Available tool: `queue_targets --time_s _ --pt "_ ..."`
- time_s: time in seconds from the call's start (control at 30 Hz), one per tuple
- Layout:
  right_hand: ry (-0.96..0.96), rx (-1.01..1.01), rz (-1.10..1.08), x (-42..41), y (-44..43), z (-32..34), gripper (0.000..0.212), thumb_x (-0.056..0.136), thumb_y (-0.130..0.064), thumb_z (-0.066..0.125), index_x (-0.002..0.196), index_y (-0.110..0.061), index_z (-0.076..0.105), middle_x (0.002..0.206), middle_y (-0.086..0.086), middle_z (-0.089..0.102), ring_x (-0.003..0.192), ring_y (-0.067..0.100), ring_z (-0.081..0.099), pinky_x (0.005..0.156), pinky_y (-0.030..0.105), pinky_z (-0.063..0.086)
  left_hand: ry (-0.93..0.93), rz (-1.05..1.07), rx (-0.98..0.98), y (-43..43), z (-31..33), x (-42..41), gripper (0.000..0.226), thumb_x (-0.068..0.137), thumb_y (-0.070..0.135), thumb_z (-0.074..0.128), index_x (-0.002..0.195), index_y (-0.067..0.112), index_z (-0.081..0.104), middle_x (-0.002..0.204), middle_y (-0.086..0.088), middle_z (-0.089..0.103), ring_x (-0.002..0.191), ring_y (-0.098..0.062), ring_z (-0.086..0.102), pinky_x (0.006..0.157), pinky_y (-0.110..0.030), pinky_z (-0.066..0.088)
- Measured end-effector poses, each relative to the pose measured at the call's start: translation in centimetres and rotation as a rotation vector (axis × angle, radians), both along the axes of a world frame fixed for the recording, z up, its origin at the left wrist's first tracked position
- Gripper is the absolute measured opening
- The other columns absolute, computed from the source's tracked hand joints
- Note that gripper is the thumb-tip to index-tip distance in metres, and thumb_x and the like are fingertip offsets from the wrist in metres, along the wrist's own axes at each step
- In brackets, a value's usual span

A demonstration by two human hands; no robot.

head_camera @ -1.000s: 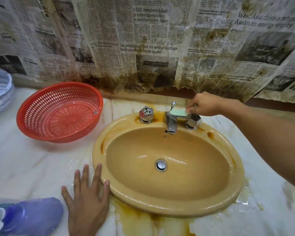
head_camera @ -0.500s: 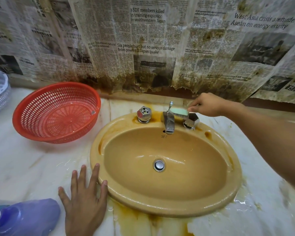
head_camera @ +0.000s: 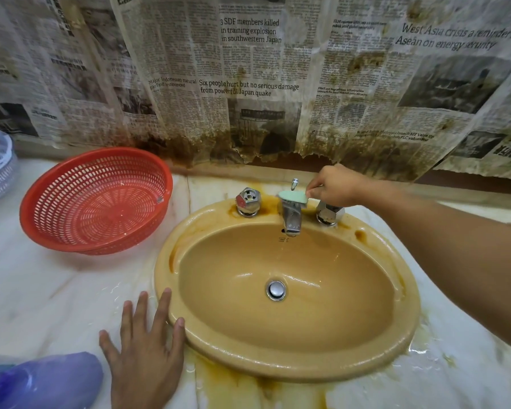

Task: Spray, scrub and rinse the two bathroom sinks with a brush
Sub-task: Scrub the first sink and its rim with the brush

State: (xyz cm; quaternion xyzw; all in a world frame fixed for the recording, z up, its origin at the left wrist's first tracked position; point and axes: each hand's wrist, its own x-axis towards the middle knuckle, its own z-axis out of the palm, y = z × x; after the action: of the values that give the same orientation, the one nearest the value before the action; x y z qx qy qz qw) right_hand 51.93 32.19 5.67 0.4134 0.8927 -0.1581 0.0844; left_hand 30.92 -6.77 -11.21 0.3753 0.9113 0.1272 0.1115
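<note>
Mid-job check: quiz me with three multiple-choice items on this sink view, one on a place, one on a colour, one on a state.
1. Where is the brush? A) at the drain B) over the faucet C) against the newspaper
2. What colour is the basket? A) blue B) yellow C) red
3. How is the left hand? A) flat on the counter beside the sink B) gripping a bottle C) turning a tap
Key: 1 B, the right hand holds it just above the spout. 2 C, its mesh is plainly red. 3 A, its fingers are straight and hold nothing.
</note>
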Motion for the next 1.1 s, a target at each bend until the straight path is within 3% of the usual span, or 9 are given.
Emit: queue_targets --time_s 0.23,0.37,0.5,0.67,0.8,1.0,1.1 --pt "-0.027 -0.025 0.055 0.8 0.0 2.0 0.026 0.100 -0.038 0.063 0.114 -0.023 0.079 0.116 -0.009 0.074 0.103 0.009 0.061 0.092 0.028 0.048 0.008 0.003 -0.002 0.0 -0.1 0.0 0.068 0.091 0.071 0.009 0.157 0.055 0.013 0.171 0.007 0.016 0.158 -0.018 0.003 0.122 -0.061 0.000" --pt "0.031 0.011 0.023 1.7 -0.8 0.5 0.026 0.102 -0.033 0.060 0.115 -0.021 0.078 0.117 -0.006 0.075 0.111 0.014 0.062 0.096 0.029 0.047 0.012 0.008 -0.002 0.0 -0.2 -0.1 0.068 0.091 0.071 0.011 0.157 0.056 0.014 0.171 0.007 0.017 0.158 -0.019 0.006 0.121 -0.063 0.002" --pt "0.052 -0.073 0.010 2.3 -0.7 1.2 0.026 0.100 -0.035 0.063 0.116 -0.021 0.078 0.118 -0.008 0.074 0.101 0.010 0.062 0.091 0.026 0.046 0.014 0.005 0.001 0.1 -0.2 0.0 0.068 0.091 0.071 0.010 0.158 0.055 0.015 0.171 0.007 0.017 0.158 -0.019 0.005 0.122 -0.062 0.001" --pt "0.056 0.003 0.016 1.5 -1.5 0.8 0.027 0.102 -0.036 0.060 0.116 -0.022 0.078 0.116 -0.006 0.075 0.115 0.016 0.062 0.097 0.028 0.045 0.021 0.009 -0.005 0.1 -0.2 -0.1 0.069 0.091 0.071 0.010 0.158 0.055 0.016 0.170 0.007 0.019 0.158 -0.019 0.007 0.121 -0.063 0.003" --pt "0.018 -0.059 0.150 1.4 -3.9 2.2 0.025 0.100 -0.040 0.062 0.115 -0.029 0.078 0.112 -0.014 0.075 0.101 0.009 0.063 0.088 0.025 0.043 0.022 0.003 -0.012 0.2 -0.1 -0.2 0.070 0.090 0.072 0.009 0.158 0.055 0.016 0.171 0.007 0.017 0.158 -0.019 0.006 0.121 -0.063 0.002" --pt "0.088 -0.045 0.079 4.6 -5.4 2.3 0.023 0.101 -0.037 0.060 0.110 -0.027 0.079 0.099 -0.017 0.076 0.091 0.010 0.067 0.080 0.028 0.050 0.019 0.006 -0.009 0.2 0.1 -0.1 0.069 0.090 0.071 0.011 0.157 0.055 0.017 0.170 0.008 0.017 0.158 -0.018 0.006 0.120 -0.063 0.003" --pt "0.117 -0.068 0.115 4.2 -6.7 1.1 0.025 0.101 -0.040 0.060 0.116 -0.028 0.077 0.109 -0.022 0.071 0.094 0.002 0.059 0.079 0.020 0.040 0.023 0.005 -0.017 0.2 0.1 -0.2 0.069 0.090 0.072 0.008 0.157 0.056 0.014 0.171 0.007 0.015 0.158 -0.019 0.004 0.120 -0.062 0.001"
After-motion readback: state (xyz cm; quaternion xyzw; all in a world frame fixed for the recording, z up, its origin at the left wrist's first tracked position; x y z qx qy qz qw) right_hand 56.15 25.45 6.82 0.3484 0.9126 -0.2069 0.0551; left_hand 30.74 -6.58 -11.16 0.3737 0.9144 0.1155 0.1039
